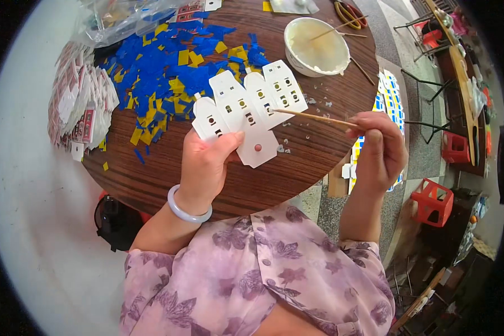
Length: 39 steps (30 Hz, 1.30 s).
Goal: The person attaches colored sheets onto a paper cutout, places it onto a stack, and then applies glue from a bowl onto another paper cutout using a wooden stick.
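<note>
My left hand (210,159) grips a flat white die-cut card (232,109) by its lower edge, thumb on top. The card is shaped like an unfolded little house, with small cut-out windows and a round hole in its lower flap. Between the fingers of my right hand (381,148) is a thin wooden stick (319,117). Its tip lies over the card's right part, near a window; whether it touches cannot be made out. Beyond the card stands a white bowl (316,47) of pale paste, with another stick resting in it.
Blue and yellow film pieces (173,70) are heaped on the round brown table (196,193). A stack of printed cards (81,95) stands at left, near a clear plastic bag (112,25). Scissors (350,14) lie at the far edge. Cards with coloured pieces (395,101) and red stools (433,203) are to the right.
</note>
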Each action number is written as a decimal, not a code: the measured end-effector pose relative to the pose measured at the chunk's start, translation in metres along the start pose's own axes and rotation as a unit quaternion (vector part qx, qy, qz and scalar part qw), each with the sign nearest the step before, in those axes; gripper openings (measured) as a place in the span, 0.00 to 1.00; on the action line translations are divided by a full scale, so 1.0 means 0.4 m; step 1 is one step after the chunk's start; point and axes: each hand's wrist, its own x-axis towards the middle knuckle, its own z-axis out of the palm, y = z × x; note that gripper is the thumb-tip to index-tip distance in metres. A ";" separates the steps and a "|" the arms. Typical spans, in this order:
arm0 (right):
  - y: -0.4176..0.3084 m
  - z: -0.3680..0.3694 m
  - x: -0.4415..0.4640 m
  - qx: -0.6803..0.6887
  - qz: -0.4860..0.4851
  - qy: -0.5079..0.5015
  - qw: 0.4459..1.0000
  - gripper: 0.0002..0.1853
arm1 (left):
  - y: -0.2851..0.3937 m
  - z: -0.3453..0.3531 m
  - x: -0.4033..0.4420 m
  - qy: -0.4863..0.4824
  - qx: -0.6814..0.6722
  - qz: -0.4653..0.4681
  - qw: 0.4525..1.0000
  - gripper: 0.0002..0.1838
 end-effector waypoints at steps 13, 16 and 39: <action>0.006 0.014 -0.002 -0.041 0.010 -0.037 0.998 0.07 | -0.004 -0.006 -0.004 -0.008 0.000 -0.003 1.000 0.17; -0.003 0.003 -0.012 -0.051 0.002 -0.036 0.998 0.06 | -0.004 -0.005 -0.004 -0.007 0.005 -0.002 1.000 0.17; -0.013 0.007 -0.044 -0.076 -0.026 0.005 0.997 0.04 | -0.008 -0.004 0.000 -0.008 0.008 0.003 1.000 0.18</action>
